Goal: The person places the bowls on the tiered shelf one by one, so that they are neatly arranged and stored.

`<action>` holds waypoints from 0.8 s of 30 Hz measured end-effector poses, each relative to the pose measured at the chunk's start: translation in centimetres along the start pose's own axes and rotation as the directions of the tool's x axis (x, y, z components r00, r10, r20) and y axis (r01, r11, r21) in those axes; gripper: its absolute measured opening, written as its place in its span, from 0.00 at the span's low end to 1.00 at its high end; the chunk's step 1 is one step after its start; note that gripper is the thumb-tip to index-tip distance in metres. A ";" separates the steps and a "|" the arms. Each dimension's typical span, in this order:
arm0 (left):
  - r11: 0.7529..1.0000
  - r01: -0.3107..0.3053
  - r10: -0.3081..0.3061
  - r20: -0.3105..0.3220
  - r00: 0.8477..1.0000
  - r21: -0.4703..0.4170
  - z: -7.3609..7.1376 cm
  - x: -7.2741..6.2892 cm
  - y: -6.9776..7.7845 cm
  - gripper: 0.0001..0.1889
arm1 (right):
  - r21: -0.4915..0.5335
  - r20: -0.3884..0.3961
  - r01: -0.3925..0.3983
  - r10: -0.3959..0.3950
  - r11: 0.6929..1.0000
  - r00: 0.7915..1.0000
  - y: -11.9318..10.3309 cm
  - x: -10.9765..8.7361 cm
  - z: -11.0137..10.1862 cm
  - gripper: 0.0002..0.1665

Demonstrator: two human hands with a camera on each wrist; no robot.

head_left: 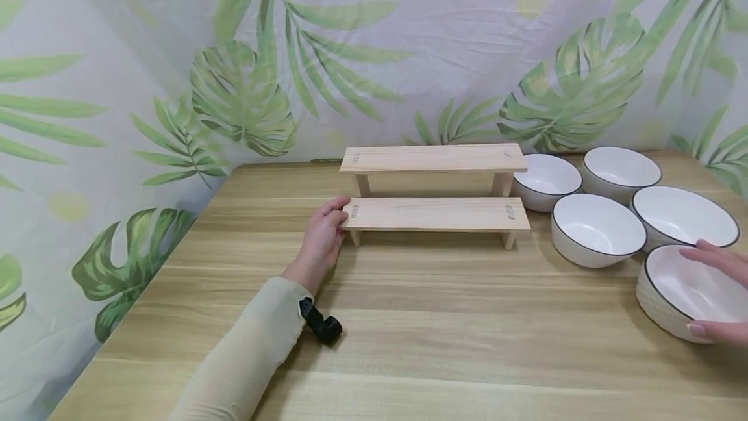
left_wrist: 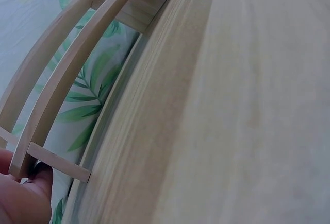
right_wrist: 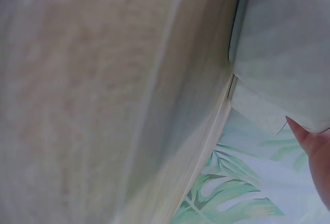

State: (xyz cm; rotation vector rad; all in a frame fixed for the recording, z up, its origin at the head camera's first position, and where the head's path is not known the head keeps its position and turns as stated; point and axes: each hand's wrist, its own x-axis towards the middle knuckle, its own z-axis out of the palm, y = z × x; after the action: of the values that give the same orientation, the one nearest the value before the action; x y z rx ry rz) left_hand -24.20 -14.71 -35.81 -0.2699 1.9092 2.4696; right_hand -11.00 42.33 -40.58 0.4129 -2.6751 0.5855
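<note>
The left hand (head_left: 321,234) grips the wooden stand (head_left: 435,214). The right hand (right_wrist: 320,162) spans the nearest bowl (head_left: 689,291); whether clamped, one cannot tell.

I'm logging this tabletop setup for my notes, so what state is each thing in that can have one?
Two-tier wooden rack: upright, both shelves bare.
Nearest bowl: upright, visible inside empty.
Other four bowls: upright, empty, unstacked.
Left hand: gripping the lower shelf's left end.
Right hand: at the nearest bowl; whether it grips is unclear.
</note>
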 end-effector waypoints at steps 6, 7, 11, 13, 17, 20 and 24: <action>1.000 0.001 -0.001 -0.002 1.000 0.006 0.0 -0.1 0.1 0.26 | 0.011 -0.019 -0.016 0.016 1.000 1.000 -0.4 -0.2 0.0 0.73; 1.000 0.004 -0.004 -0.003 1.000 0.005 0.0 -0.1 0.1 0.26 | 0.015 -0.027 -0.010 0.010 1.000 1.000 -0.5 -0.2 -0.1 0.74; 1.000 0.012 -0.012 -0.002 1.000 0.003 -0.1 -0.1 0.2 0.25 | 0.050 -0.082 0.038 -0.033 0.998 0.996 -0.8 -0.1 -0.2 0.74; 1.000 0.014 -0.014 -0.002 1.000 -0.002 -0.1 -0.1 0.2 0.25 | 0.071 -0.114 0.067 -0.059 0.995 0.992 -0.8 -0.1 -0.2 0.75; 1.000 0.009 -0.009 0.007 1.000 -0.001 0.0 -0.2 0.3 0.25 | 0.082 -0.131 0.081 -0.070 0.993 0.989 -0.1 -0.1 0.0 0.75; 1.000 0.003 -0.003 0.013 1.000 -0.006 -0.1 -0.2 0.3 0.26 | 0.042 -0.109 0.050 -0.045 0.998 0.993 0.6 -0.2 0.2 0.75; 1.000 -0.003 0.003 0.021 1.000 -0.013 -0.1 -0.2 0.3 0.27 | -0.013 -0.081 0.002 -0.003 1.000 0.997 1.2 -0.3 0.3 0.74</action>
State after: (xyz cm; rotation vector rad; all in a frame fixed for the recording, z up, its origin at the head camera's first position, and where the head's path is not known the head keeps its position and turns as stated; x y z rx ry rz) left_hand -24.01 -14.83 -35.56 -0.2402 1.8877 2.4772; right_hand -11.20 43.29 -41.36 0.3806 -2.5997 0.5714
